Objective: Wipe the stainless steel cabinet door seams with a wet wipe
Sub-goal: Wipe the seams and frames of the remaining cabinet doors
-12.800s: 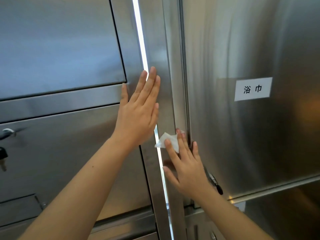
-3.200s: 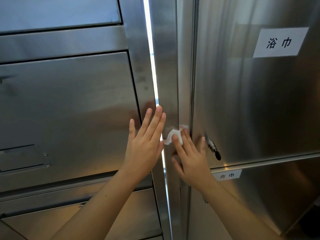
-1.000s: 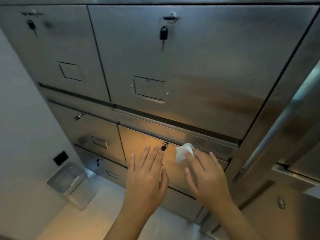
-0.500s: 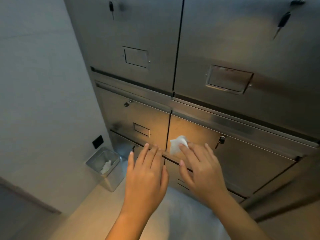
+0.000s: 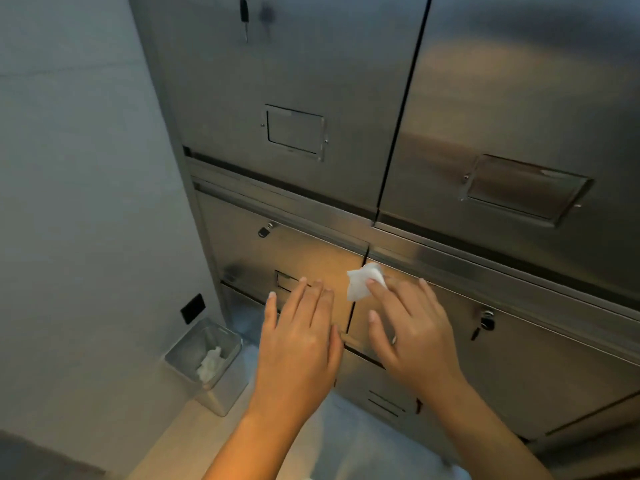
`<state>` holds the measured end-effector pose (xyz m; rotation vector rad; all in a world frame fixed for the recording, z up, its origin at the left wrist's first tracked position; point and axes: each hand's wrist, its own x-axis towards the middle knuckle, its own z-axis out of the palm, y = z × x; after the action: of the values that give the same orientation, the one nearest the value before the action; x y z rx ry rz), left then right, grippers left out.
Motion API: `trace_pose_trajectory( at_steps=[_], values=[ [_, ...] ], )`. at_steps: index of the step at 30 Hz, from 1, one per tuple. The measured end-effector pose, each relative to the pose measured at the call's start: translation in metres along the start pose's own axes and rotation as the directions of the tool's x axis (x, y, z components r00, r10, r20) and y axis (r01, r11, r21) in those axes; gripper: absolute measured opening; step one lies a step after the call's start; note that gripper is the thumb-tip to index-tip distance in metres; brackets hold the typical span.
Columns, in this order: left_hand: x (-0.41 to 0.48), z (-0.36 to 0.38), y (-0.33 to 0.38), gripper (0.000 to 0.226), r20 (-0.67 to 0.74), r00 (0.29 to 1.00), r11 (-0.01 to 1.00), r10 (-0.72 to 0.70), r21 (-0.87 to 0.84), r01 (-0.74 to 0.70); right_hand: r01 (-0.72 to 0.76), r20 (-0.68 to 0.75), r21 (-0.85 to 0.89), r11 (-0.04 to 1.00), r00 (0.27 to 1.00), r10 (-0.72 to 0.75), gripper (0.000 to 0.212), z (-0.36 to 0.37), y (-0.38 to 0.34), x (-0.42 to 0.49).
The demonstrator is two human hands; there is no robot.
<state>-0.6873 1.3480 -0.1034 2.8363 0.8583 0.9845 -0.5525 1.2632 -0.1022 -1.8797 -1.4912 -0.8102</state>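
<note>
Since 0.5 s back, both hands have moved left along the lower row, and the wipe has gone from the face of the right-hand door to the top of the seam between the two lower doors; 3.2 s back the work was higher up, on the tall seam beside the labelled door. That upper seam is judged finished and a fresh, low one begun. Far left, small square steel waste bin (image 5: 225, 389) on the floor, crumpled white tissue inside. Left hand (image 5: 299, 344): grip spread flat, fingers straight, holding nothing, over the brushed steel lower left door (image 5: 311, 258); contact cannot be told. Dark vertical seam (image 5: 352, 315) runs down between the hands. White crumpled wet wipe (image 5: 362, 284) sits at the seam's upper end, under the horizontal rail. Right hand (image 5: 415, 337): grip not closed, straight fingertips (image 5: 372, 281) pressing the wipe to the metal. Right of it, black-headed key (image 5: 483, 325) hangs in its lock. Next, probably, a downward stroke.
</note>
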Motion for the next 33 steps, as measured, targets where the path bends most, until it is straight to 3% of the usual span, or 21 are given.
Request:
trace_pose_trajectory(
  at_steps=[8, 18, 27, 33],
  values=[
    [0.120, 0.010, -0.040, 0.046, -0.062, 0.972, 0.974, 0.226, 0.041, -0.224, -0.149, -0.134, -0.073, 0.986, 0.981, 0.138, 0.039, 0.035, 0.043, 0.090],
    [0.215, 0.017, -0.038, 0.044, -0.211, 0.910, 0.925, 0.357, -0.056, -0.376, -0.108, -0.245, -0.267, 0.958, 0.969, 0.041, 0.038, 0.025, 0.077, 0.163],
    [0.308, -0.010, -0.029, 0.042, -0.435, 0.768, 0.825, 0.470, -0.092, -0.557, -0.065, -0.327, -0.499, 0.864, 0.937, -0.119, 0.037, -0.015, 0.087, 0.231],
    [0.367, -0.037, -0.017, 0.044, -0.587, 0.619, 0.738, 0.521, -0.055, -0.672, -0.075, -0.334, -0.642, 0.763, 0.923, -0.190, 0.037, -0.043, 0.090, 0.282]
  ],
)
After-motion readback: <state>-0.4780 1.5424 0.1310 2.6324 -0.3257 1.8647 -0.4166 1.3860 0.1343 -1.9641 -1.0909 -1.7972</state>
